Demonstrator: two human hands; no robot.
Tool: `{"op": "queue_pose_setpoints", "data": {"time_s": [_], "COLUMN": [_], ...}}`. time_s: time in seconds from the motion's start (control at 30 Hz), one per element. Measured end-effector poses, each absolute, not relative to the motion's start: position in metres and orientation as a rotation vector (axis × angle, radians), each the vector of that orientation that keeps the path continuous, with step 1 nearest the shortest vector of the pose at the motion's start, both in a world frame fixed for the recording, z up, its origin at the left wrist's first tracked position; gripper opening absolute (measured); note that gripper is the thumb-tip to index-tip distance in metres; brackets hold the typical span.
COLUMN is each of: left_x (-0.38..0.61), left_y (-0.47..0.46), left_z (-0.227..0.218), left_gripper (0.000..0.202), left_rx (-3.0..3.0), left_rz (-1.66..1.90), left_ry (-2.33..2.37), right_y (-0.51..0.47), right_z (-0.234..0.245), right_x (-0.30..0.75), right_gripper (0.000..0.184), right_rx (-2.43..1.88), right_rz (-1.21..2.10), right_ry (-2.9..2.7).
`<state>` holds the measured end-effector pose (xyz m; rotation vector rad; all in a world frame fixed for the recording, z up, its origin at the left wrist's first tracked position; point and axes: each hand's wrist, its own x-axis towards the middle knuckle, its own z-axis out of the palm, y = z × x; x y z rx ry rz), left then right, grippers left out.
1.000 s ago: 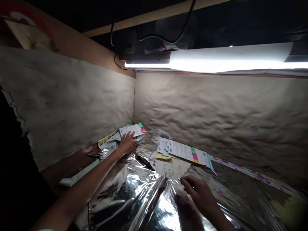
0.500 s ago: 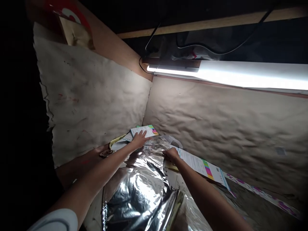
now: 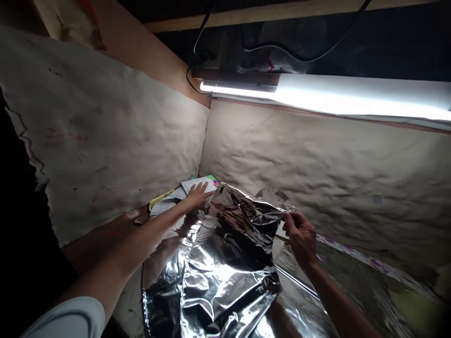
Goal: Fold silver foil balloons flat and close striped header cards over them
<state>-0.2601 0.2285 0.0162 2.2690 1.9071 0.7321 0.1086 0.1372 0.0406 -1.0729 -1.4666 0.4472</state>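
Observation:
My left hand (image 3: 197, 195) reaches to the far corner and lies with fingers spread on a stack of white printed cards (image 3: 185, 186) with coloured corners. My right hand (image 3: 300, 231) pinches the edge of a shiny silver foil sheet (image 3: 225, 277) and holds it raised off the surface. The foil is creased and mirror-like, and spreads from the far corner down to the front. Its lifted part stands up beside my left hand's fingertips. Whether the left fingers touch the foil, I cannot tell.
Crumpled paper-covered walls (image 3: 299, 155) close in at the back and left. A lit tube lamp (image 3: 243, 90) runs along the back wall, with a black cable (image 3: 310, 58) above it. Clear film (image 3: 352, 267) and a floral strip (image 3: 369, 261) lie at the right.
My right hand has moved right and up, lifting the foil's edge. The foil now hides the long printed card at the right. My left hand stays on the cards; the view has shifted slightly.

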Motion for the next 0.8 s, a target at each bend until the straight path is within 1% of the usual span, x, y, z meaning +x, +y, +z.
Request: {"op": "queue_pose_setpoints", "data": {"time_s": [0.07, 0.1, 0.2, 0.27, 0.43, 0.5, 0.6, 0.73, 0.8], "left_x": [-0.253, -0.249, -0.236, -0.229, -0.205, -0.19, -0.163, -0.139, -0.141], "left_y": [0.218, 0.212, 0.188, 0.17, 0.128, 0.114, 0.097, 0.08, 0.077], "left_z": [0.026, 0.033, 0.056, 0.07, 0.083, 0.081, 0.08, 0.092, 0.099], "left_gripper": [0.036, 0.035, 0.049, 0.055, 0.054, 0.051, 0.045, 0.04, 0.045], "left_rx": [2.229, 2.2, 2.097, 2.023, 1.824, 1.768, 1.741, 1.756, 1.732], "left_rz": [0.82, 0.855, 0.946, 1.027, 1.267, 1.311, 1.287, 1.215, 1.182], "left_ry": [1.737, 1.648, 1.405, 1.294, 1.199, 1.187, 1.157, 1.142, 1.166], "right_y": [0.129, 0.128, 0.132, 0.136, 0.137, 0.132, 0.125, 0.125, 0.123], "right_z": [0.037, 0.035, 0.03, 0.028, 0.038, 0.05, 0.073, 0.102, 0.11], "right_x": [0.126, 0.131, 0.14, 0.142, 0.129, 0.11, 0.071, 0.037, 0.038], "right_gripper": [0.039, 0.04, 0.047, 0.05, 0.06, 0.058, 0.047, 0.046, 0.047], "right_rx": [-1.009, -1.009, -1.047, -1.077, -1.148, -1.105, -0.982, -0.869, -0.82], "right_rz": [0.557, 0.58, 0.594, 0.62, 0.583, 0.591, 0.745, 0.984, 1.03], "right_ry": [-1.378, -1.355, -1.321, -1.34, -1.338, -1.398, -1.602, -1.735, -1.692]}}
